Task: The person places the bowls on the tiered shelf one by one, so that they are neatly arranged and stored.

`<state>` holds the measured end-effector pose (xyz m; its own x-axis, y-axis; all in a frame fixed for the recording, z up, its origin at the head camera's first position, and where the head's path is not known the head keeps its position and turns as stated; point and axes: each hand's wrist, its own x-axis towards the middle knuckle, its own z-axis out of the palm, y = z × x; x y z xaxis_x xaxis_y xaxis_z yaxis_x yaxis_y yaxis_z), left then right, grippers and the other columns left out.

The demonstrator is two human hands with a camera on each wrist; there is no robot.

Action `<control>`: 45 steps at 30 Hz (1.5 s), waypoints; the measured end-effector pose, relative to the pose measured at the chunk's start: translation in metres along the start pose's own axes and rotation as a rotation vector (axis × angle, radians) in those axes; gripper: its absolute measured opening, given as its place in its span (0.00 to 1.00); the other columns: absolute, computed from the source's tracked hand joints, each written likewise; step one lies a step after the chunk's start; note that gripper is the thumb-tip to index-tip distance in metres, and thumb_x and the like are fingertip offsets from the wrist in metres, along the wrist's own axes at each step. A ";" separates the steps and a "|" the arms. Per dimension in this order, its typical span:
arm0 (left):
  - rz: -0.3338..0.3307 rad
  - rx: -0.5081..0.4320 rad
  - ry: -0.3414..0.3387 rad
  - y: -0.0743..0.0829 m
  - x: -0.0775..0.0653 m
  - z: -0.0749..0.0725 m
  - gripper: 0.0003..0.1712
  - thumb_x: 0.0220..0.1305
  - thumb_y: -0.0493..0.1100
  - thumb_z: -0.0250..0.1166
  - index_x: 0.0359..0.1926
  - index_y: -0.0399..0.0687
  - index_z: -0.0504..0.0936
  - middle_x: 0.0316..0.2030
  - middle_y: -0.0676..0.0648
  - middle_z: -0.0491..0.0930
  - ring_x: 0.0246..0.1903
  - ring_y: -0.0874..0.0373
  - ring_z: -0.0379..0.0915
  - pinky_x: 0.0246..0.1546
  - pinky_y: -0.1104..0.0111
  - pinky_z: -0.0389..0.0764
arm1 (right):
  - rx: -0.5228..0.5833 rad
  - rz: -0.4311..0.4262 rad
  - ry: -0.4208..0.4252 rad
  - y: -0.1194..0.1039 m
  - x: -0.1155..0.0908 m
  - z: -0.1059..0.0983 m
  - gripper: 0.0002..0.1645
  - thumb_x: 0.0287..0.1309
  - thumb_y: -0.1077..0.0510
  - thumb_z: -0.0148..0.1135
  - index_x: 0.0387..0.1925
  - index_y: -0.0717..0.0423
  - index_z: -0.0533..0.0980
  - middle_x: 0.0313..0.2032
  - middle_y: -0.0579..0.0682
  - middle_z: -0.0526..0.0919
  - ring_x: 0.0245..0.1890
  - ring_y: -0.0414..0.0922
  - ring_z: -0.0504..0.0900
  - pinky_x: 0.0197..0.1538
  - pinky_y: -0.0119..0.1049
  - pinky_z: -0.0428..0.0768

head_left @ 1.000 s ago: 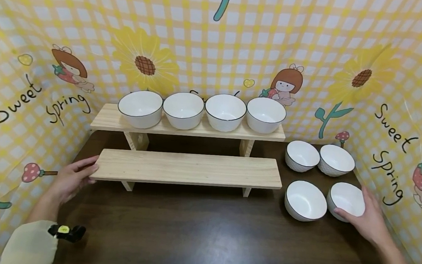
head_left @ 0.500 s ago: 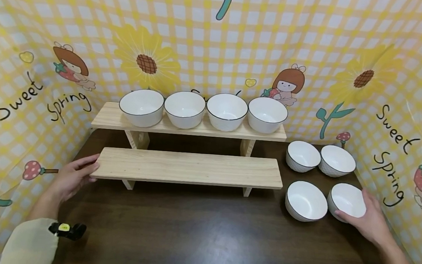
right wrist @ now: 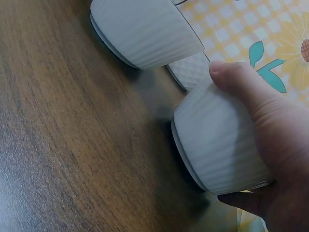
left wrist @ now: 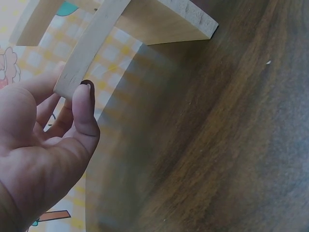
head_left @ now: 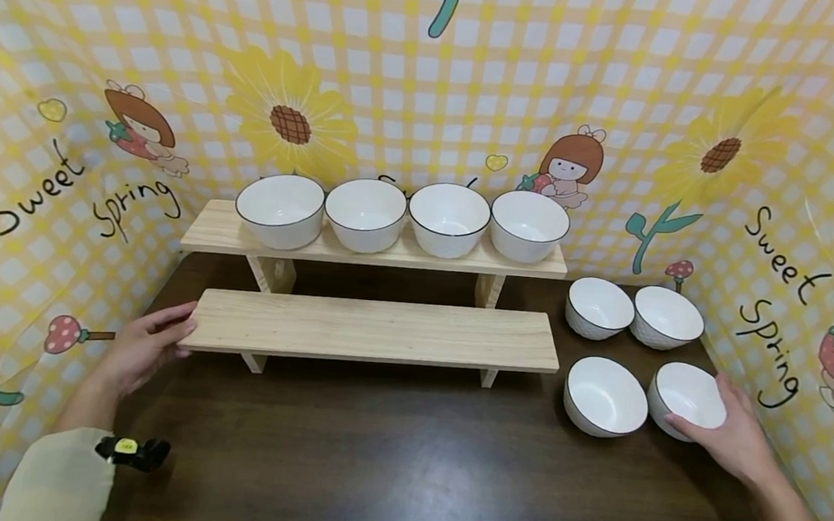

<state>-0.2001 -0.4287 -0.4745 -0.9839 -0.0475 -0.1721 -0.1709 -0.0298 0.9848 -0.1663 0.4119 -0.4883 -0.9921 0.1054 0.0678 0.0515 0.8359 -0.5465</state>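
Note:
At the left end of the lower wooden shelf, my left hand pinches the board's corner; in the left wrist view the thumb lies on one side of the board end and other fingers on the opposite side. My right hand grips the front right white bowl, thumb at its near side. The right wrist view shows this bowl with ribbed walls, its base close to the table; whether it touches cannot be told. Left of it stands another white bowl with a dark rim.
Two smaller textured bowls stand behind at the right. Several larger white bowls line the upper wooden shelf. Both shelves rest on the dark wooden table. A yellow checked cloth encloses the back and sides.
The right hand and the bowl in its grip have shifted very slightly to the right. The left hand stays at the shelf's end. The head view has moved a little.

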 end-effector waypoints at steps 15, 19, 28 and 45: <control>0.036 0.192 0.058 -0.005 0.000 0.003 0.37 0.71 0.49 0.67 0.75 0.42 0.67 0.49 0.65 0.73 0.38 0.68 0.79 0.36 0.72 0.84 | 0.032 -0.054 0.047 -0.005 -0.008 -0.008 0.70 0.53 0.45 0.77 0.75 0.78 0.43 0.68 0.85 0.47 0.63 0.82 0.54 0.65 0.75 0.54; 0.070 0.239 0.078 -0.006 0.000 0.005 0.39 0.71 0.50 0.66 0.75 0.38 0.65 0.49 0.66 0.73 0.38 0.69 0.79 0.35 0.72 0.84 | 0.042 -0.090 0.063 -0.010 -0.009 -0.011 0.69 0.51 0.46 0.78 0.75 0.77 0.44 0.68 0.83 0.50 0.63 0.82 0.55 0.65 0.74 0.54; 0.082 0.313 0.093 -0.006 0.002 0.004 0.40 0.71 0.52 0.65 0.75 0.37 0.64 0.49 0.67 0.73 0.39 0.70 0.80 0.36 0.72 0.85 | 0.023 -0.132 0.061 -0.028 -0.010 -0.018 0.71 0.49 0.47 0.80 0.77 0.74 0.44 0.69 0.82 0.51 0.64 0.81 0.56 0.65 0.74 0.55; 0.092 0.410 0.136 -0.005 0.001 0.012 0.41 0.72 0.55 0.64 0.75 0.34 0.63 0.55 0.53 0.73 0.38 0.70 0.79 0.37 0.71 0.85 | 0.022 -0.274 0.094 -0.058 -0.014 -0.040 0.72 0.39 0.52 0.85 0.77 0.70 0.50 0.70 0.79 0.53 0.65 0.78 0.56 0.71 0.67 0.51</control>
<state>-0.2010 -0.4162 -0.4790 -0.9849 -0.1630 -0.0581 -0.1167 0.3782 0.9183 -0.1503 0.3837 -0.4241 -0.9535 -0.0724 0.2925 -0.2208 0.8285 -0.5147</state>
